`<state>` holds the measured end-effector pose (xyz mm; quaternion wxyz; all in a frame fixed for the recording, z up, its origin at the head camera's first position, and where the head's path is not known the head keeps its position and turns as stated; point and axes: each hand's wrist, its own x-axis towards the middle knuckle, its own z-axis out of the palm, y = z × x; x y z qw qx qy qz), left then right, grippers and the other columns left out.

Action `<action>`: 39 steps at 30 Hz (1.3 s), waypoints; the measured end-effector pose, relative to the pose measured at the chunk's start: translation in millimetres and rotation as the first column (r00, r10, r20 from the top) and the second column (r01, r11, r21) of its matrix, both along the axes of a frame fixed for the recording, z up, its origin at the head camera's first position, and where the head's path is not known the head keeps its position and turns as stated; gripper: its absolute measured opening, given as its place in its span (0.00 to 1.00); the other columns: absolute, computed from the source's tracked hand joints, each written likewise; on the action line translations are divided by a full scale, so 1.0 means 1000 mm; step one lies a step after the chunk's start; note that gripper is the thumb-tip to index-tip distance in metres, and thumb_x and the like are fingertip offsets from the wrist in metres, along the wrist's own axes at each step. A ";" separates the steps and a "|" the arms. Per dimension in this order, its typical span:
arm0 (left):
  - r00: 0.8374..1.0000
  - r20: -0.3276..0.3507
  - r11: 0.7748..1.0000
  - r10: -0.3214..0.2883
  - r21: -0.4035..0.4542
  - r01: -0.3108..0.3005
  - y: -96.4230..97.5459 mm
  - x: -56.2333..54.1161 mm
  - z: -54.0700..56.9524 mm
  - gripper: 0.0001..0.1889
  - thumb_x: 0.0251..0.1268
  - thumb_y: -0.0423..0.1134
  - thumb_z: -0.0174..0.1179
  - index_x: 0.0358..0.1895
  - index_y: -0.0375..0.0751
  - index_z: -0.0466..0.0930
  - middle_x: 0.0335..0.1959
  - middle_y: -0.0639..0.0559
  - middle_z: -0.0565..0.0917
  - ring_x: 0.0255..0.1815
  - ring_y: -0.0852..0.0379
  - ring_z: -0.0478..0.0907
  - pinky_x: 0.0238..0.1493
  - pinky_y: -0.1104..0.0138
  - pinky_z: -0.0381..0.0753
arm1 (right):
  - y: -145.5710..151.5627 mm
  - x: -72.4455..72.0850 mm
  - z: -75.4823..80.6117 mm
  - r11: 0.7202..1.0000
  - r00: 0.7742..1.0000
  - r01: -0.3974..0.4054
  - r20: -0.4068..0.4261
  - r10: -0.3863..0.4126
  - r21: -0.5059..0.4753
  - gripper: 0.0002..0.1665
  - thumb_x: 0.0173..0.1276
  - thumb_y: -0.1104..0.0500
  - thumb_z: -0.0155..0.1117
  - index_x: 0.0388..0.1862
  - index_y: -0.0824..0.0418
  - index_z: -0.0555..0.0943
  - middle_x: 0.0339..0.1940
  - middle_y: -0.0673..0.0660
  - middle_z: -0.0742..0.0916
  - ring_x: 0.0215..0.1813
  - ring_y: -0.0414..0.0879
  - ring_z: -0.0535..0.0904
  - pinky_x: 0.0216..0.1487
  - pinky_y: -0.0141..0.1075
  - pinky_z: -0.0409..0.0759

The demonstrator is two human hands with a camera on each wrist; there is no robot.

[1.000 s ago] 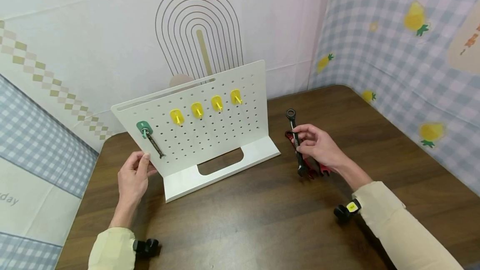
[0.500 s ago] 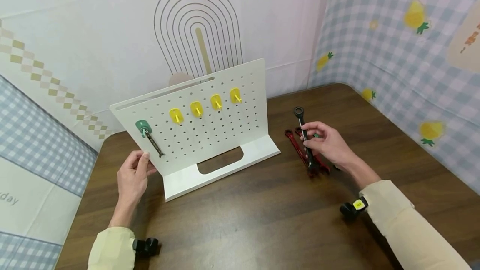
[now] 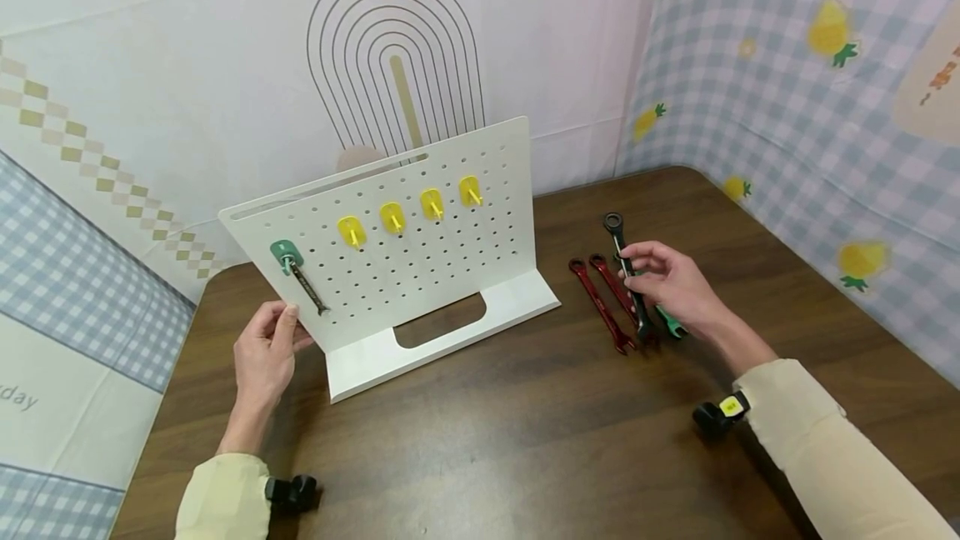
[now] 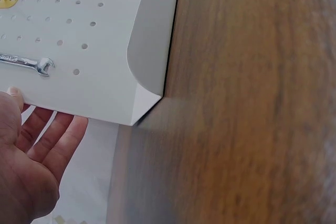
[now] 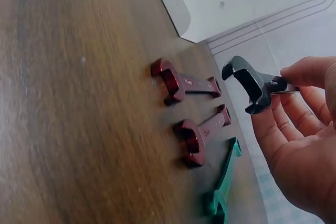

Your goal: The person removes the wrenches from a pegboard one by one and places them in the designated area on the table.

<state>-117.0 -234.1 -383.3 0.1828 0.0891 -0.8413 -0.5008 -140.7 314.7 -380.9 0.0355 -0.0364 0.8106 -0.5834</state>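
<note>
Black wrench [image 3: 626, 265] is pinched by right hand [image 3: 672, 283], red wrenches [image 3: 602, 305] lie left of this grip; left hand [image 3: 264, 357] pinches pegboard [image 3: 442, 252]

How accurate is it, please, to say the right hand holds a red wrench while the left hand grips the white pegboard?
Not quite: the right hand holds a black wrench, not a red one, as the right wrist view shows; the left hand does grip the white pegboard.
</note>
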 end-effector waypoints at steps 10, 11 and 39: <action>1.000 0.006 1.000 0.003 -0.008 -0.003 -0.001 0.000 0.000 0.18 0.84 0.49 0.55 0.52 0.34 0.81 0.31 0.67 0.82 0.33 0.71 0.86 0.36 0.78 0.89 | 0.010 0.000 -0.002 1.000 1.000 0.017 -0.010 -0.017 -0.005 0.20 0.76 0.67 0.64 0.65 0.62 0.74 0.44 0.46 0.83 0.39 0.36 0.82 0.33 0.30 0.83; 1.000 0.007 1.000 0.004 -0.009 -0.004 -0.001 0.000 0.000 0.18 0.84 0.49 0.55 0.52 0.34 0.81 0.31 0.66 0.82 0.33 0.71 0.86 0.35 0.78 0.89 | 0.011 0.000 -0.003 1.000 1.000 0.019 -0.011 -0.019 -0.007 0.20 0.76 0.67 0.64 0.64 0.62 0.74 0.44 0.46 0.83 0.37 0.36 0.82 0.32 0.30 0.82; 1.000 0.008 1.000 -0.004 0.005 0.004 -0.001 0.000 0.000 0.18 0.84 0.48 0.56 0.53 0.34 0.82 0.30 0.68 0.82 0.33 0.70 0.86 0.36 0.77 0.90 | 0.035 -0.001 -0.011 0.988 0.997 0.082 -0.001 -0.083 0.127 0.23 0.73 0.66 0.68 0.63 0.67 0.74 0.38 0.44 0.84 0.33 0.38 0.81 0.32 0.32 0.84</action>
